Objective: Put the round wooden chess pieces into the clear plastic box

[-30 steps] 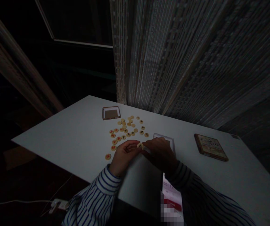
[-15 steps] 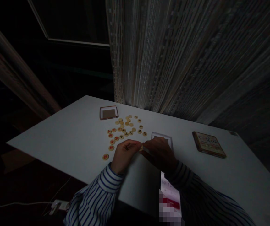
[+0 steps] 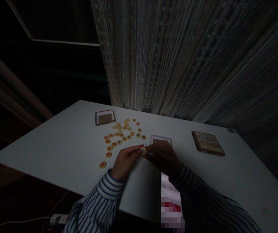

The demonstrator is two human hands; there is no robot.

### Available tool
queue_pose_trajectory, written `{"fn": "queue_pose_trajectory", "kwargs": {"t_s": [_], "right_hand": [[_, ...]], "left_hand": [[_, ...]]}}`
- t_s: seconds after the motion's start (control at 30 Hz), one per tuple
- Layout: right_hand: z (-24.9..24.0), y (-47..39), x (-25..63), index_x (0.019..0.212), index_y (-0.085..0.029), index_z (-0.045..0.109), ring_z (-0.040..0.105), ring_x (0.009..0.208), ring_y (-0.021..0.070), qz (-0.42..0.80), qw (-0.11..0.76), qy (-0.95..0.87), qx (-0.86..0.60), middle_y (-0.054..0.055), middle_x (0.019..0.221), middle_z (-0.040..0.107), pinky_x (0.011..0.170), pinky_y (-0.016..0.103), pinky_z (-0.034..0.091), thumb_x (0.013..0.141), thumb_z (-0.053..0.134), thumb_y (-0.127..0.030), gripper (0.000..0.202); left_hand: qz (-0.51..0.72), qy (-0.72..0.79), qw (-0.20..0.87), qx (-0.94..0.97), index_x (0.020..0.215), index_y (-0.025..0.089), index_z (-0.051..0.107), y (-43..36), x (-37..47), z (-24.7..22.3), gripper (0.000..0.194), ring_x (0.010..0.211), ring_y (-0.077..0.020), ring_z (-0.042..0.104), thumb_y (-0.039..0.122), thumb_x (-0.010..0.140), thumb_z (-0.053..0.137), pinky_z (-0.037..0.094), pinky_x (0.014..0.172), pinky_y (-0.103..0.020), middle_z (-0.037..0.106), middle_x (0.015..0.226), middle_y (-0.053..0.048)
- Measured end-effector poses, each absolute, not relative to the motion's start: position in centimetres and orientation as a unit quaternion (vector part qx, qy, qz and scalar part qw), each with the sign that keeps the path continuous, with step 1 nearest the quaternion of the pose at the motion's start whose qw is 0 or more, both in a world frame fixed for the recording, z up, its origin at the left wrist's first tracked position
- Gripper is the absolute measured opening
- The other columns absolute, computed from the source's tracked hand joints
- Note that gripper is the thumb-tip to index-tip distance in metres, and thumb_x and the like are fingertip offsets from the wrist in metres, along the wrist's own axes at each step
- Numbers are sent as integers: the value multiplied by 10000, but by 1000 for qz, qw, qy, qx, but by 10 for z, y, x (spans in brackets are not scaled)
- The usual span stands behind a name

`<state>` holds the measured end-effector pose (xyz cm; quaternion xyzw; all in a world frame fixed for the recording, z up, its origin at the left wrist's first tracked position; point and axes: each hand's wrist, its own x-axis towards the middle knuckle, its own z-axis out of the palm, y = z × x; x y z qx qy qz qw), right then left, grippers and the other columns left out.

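Between my hands, a round wooden piece point(image 3: 143, 151) with a dark character on its face is pinched by the fingers of both. My left hand point(image 3: 127, 161) holds its left edge, and my right hand point(image 3: 163, 157) grips it from the right. Beyond my left hand, several round pieces lie scattered on the white table point(image 3: 56, 145); some show red characters, like the piece point(image 3: 102, 165) nearest the front, others dark characters or plain faces. Just behind my right hand is a pale-rimmed tray point(image 3: 161, 138), partly hidden by that hand.
An open brown-edged box point(image 3: 105, 117) sits at the back left of the table. A box lid with a printed picture point(image 3: 208, 143) lies to the right. A lit phone screen point(image 3: 171, 191) is beside my right forearm. Curtains point(image 3: 153, 64) hang behind the table.
The face of the held piece, with its dark character, now shows more clearly between my fingers. The view has shifted, so the table and items appear further left.
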<state>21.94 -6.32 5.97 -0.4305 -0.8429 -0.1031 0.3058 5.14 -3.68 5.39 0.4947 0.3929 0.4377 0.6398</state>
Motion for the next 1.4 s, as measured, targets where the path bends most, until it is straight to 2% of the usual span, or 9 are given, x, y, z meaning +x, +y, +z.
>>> {"fn": "queue_pose_trajectory", "kwargs": {"t_s": [0.17,0.37,0.47,0.63,1.03,1.23,1.4], "right_hand": [[57,-60,223,958,-211,619,548,698,130,-7,335,-839,-430,3,774,660,662,303,364,863,491,-311,188],[55,-61,221,869,-212,671,602,671,128,191,458,-741,-452,28,757,679,591,268,463,815,549,-305,162],[57,-62,222,838,-216,682,624,674,135,259,465,-703,-471,26,757,690,583,264,488,796,565,-334,171],[60,-59,226,767,-195,687,623,632,129,275,440,-691,-503,18,696,685,563,246,485,788,573,-330,178],[67,-53,241,843,-188,693,640,745,153,359,434,-663,-493,21,792,699,674,284,508,794,559,-367,229],[67,-48,246,840,-189,694,655,776,180,402,461,-613,-501,29,823,710,732,330,525,705,654,-339,206],[66,-45,248,813,-189,689,658,784,179,393,494,-587,-507,32,828,712,736,311,529,681,673,-335,197]], "left_hand": [[454,391,634,488,858,176,718,-35,53,48,242,928,-204,620,298,650,696,433,915,-342,710,933,-60],[456,409,634,471,854,175,718,-33,60,40,275,814,-195,642,326,624,715,486,808,-327,722,841,-57],[462,411,626,476,828,182,720,-34,64,41,241,817,-187,640,303,620,720,485,804,-310,723,827,-45],[464,409,625,477,805,180,723,-34,68,45,222,838,-199,638,292,614,722,474,835,-328,723,827,-45],[461,379,677,430,854,147,712,-26,80,44,304,855,-185,623,314,602,742,442,877,-334,710,879,-71],[458,355,716,388,866,157,707,-23,90,43,290,743,-139,618,302,617,735,463,801,-294,707,822,-47],[462,310,731,396,867,174,710,-15,97,41,273,823,-151,615,323,639,717,443,841,-290,704,843,-41]]}}
